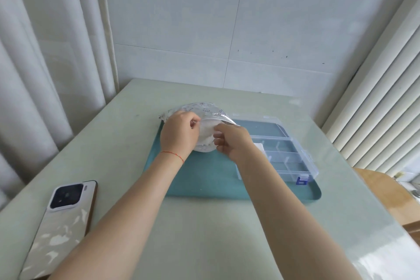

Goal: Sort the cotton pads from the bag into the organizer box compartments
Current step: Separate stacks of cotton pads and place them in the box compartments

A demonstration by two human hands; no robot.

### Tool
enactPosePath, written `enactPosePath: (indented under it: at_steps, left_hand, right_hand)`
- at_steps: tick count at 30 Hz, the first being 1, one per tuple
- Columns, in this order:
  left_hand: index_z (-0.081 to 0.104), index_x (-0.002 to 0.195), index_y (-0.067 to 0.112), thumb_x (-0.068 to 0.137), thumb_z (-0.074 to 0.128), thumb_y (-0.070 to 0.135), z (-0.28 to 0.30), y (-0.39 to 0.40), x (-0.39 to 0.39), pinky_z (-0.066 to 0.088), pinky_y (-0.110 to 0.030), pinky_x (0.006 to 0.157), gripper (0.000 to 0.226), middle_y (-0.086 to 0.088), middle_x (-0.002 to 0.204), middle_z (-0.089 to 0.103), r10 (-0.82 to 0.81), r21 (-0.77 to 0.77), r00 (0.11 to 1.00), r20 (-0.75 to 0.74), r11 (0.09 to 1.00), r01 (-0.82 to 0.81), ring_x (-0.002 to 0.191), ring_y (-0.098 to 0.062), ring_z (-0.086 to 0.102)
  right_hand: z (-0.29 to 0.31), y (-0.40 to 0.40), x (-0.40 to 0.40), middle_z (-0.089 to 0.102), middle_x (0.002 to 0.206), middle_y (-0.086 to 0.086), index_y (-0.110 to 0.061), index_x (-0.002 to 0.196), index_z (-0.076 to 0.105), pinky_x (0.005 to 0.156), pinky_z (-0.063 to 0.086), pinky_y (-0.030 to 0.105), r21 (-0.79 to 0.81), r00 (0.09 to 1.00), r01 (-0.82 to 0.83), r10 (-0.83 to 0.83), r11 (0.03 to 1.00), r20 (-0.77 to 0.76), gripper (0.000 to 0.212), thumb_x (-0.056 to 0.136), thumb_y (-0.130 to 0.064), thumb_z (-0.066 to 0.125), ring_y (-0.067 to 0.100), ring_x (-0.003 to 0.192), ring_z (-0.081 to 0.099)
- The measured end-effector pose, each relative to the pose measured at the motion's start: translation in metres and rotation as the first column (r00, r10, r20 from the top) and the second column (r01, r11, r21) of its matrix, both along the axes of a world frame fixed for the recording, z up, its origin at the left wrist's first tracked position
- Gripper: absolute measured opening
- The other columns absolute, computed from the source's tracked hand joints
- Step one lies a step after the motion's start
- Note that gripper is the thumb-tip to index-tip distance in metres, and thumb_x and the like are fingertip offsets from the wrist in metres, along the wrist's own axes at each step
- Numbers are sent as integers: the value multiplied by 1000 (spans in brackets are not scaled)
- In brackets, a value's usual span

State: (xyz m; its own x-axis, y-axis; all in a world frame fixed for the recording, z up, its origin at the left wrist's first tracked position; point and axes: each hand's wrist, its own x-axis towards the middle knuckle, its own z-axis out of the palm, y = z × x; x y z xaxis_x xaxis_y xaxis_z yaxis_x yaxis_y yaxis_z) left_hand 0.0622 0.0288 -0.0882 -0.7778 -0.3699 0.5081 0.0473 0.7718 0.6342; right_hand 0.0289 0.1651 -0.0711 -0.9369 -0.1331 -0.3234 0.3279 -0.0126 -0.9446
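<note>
A clear printed plastic bag [202, 109] full of white cotton pads [206, 134] lies on the far left of a teal mat [200, 179]. My left hand [179, 134] grips the bag's left edge at its opening. My right hand [231, 141] pinches at the pads in the bag's mouth, fingers curled. To the right stands the clear organizer box [293, 154], lid open, with several compartments. A white cotton pad [259, 146] lies in the compartment nearest my right hand, partly hidden by my wrist.
A phone [61, 223] lies face down at the table's front left. The pale green table [204, 234] meets a tiled wall at the back, curtains on the left and blinds on the right. A wooden chair [386, 198] stands at the right edge.
</note>
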Motion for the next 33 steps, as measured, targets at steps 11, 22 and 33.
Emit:
enactPosePath:
  at_steps: [11, 22, 33]
  left_hand:
    - [61, 69, 24, 90, 55, 24, 17, 37, 16, 38, -24, 62, 21, 11, 65, 55, -190, 241, 982, 15, 953, 181, 64, -7, 49]
    - [70, 100, 8, 92, 64, 8, 18, 54, 13, 53, -26, 50, 10, -6, 84, 68, -648, 811, 758, 76, 483, 331, 66, -18, 61]
    - [61, 124, 9, 87, 64, -7, 13, 29, 15, 56, -26, 60, 41, -8, 92, 72, -740, 808, 667, 89, 445, 387, 76, -15, 69]
  right_hand:
    - [22, 80, 12, 51, 61, 7, -11, 72, 50, 45, 39, 23, 173, 960, -226, 249, 959, -125, 20, 89, -2, 57, 18, 43, 49]
    - [24, 94, -7, 53, 50, -2, -6, 88, 60, 44, 36, 23, 217, 917, -186, 248, 958, -312, 18, 84, -13, 76, 16, 42, 44]
    - [14, 86, -5, 57, 49, 7, 0, 83, 66, 45, 39, 21, 369, 892, -110, 255, 923, -372, 20, 89, -19, 70, 15, 40, 45]
